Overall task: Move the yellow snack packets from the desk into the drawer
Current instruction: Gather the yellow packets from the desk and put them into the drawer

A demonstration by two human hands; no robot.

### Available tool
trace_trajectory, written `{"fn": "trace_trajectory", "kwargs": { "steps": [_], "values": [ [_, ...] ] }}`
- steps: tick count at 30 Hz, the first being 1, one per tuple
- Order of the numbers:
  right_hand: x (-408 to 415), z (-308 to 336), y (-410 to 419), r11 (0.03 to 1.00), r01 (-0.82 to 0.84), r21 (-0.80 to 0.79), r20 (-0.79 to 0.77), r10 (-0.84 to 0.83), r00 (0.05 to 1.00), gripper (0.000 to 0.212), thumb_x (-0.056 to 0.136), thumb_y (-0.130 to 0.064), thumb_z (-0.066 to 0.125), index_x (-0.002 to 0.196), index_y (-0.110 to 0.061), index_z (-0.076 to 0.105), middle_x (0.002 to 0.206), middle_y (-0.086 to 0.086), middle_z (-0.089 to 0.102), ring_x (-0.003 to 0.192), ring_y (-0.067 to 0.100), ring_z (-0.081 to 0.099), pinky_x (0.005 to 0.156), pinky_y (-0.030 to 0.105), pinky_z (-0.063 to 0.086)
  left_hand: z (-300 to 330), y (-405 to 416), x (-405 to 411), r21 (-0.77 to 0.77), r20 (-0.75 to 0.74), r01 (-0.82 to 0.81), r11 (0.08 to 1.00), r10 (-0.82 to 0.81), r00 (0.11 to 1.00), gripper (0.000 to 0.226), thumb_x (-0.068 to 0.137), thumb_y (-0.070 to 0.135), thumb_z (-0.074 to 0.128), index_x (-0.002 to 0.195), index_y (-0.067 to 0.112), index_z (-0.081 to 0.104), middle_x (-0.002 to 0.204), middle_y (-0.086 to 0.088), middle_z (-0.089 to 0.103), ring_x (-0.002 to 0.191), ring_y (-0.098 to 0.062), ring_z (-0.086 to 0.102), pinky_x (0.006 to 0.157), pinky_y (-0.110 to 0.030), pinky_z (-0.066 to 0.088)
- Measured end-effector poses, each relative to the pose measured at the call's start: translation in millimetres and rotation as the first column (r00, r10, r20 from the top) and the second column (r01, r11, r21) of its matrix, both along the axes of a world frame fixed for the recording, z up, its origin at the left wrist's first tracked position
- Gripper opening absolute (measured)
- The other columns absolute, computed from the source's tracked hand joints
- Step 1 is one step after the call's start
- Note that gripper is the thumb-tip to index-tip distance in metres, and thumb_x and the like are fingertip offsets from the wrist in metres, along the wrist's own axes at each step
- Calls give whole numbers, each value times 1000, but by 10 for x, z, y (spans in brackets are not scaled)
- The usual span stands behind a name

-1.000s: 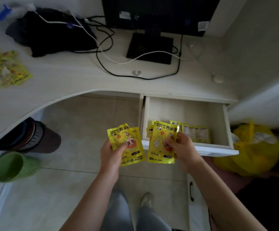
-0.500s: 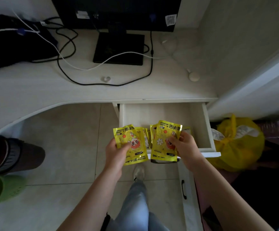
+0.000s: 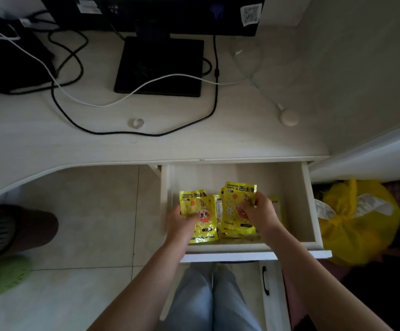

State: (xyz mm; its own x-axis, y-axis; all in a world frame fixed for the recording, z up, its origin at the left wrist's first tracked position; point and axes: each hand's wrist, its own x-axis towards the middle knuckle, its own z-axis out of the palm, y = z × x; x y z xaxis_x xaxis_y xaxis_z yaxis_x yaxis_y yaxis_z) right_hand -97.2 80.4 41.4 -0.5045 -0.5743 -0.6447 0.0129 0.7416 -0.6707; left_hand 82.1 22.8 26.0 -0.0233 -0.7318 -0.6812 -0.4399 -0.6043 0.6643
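The white drawer (image 3: 311, 206) stands pulled out under the desk edge. Both my hands are inside it. My left hand (image 3: 181, 219) grips a yellow packet (image 3: 201, 216) with an orange cartoon face, low over the drawer's left part. My right hand (image 3: 258, 212) holds a second yellow packet (image 3: 233, 206) by its right side, tilted up near the middle. More yellow packets lie underneath and behind, one edge (image 3: 276, 204) showing past my right hand. No packets show on the visible stretch of desk.
On the white desk (image 3: 51, 139) sit a black monitor base (image 3: 160, 65), black and white cables (image 3: 94, 101) and a small round white puck (image 3: 289, 118). A yellow bag (image 3: 351, 223) lies right of the drawer. Shoes (image 3: 8, 230) and a green one (image 3: 0, 278) lie on the floor left.
Both hands moved forward from in front of the drawer to inside it, carrying the two packets. The view has shifted right, and the packets on the desk's left have left the frame.
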Motion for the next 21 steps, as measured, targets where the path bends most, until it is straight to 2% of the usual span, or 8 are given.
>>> {"fn": "trace_trajectory", "kwargs": {
  "steps": [3,7,9,11,15,17,19,21],
  "values": [
    [-55,-186,-20,998,-46,40,-9,46,999,17,88,3,55,79,-11,57,72,7,62,66,19,60,52,24,48,-172,-23,-73,34,32,-5,999,4,999,13,85,14,70,93,21,63,86,2,67,73,-9,60,56,-22,41],
    [-52,-420,-67,990,-111,87,14,110,994,24,88,3,57,70,-13,54,62,2,57,52,9,55,39,12,42,-375,-68,-127,55,51,-22,998,20,999,16,84,8,69,95,18,65,90,-3,70,78,-17,64,60,-22,46],
    [-17,-522,-90,986,-126,105,50,121,991,16,88,2,57,76,-9,55,64,4,58,49,5,56,42,15,44,-442,-89,-116,49,62,-20,999,17,998,16,84,6,69,93,19,64,89,-3,70,80,-17,64,60,-22,45],
    [21,-628,-103,982,-131,132,96,119,988,8,88,1,58,87,-7,56,71,7,60,56,11,58,50,21,48,-503,-107,-87,50,81,-27,998,23,996,17,85,5,68,93,19,64,88,-1,69,78,-13,63,59,-22,43],
    [61,-737,-108,976,-140,166,153,115,982,22,88,-4,62,108,-8,54,84,10,63,65,17,62,55,26,53,-610,-124,-30,60,130,-30,998,22,991,18,85,5,67,94,19,63,89,-1,68,80,-16,63,62,-24,45],
    [57,-753,-98,972,-159,175,151,133,980,16,89,-5,62,102,-8,54,84,10,62,67,18,62,58,28,54,-653,-119,-27,78,136,-23,997,13,991,17,84,6,68,96,19,64,92,-4,69,84,-20,64,65,-27,48],
    [48,-750,-97,961,-198,193,127,176,976,10,89,-7,63,90,-9,53,86,12,62,71,20,61,63,34,55,-667,-119,-25,86,153,-13,996,-1,988,15,85,7,67,95,18,63,91,-3,68,80,-17,63,61,-26,47],
    [32,-757,-90,950,-244,194,95,229,969,13,89,-10,62,100,-5,57,100,15,65,76,19,61,61,35,53,-675,-119,-15,86,174,1,996,-16,985,13,85,6,66,94,16,62,88,-2,66,73,-13,59,55,-24,42]
  ]
}}
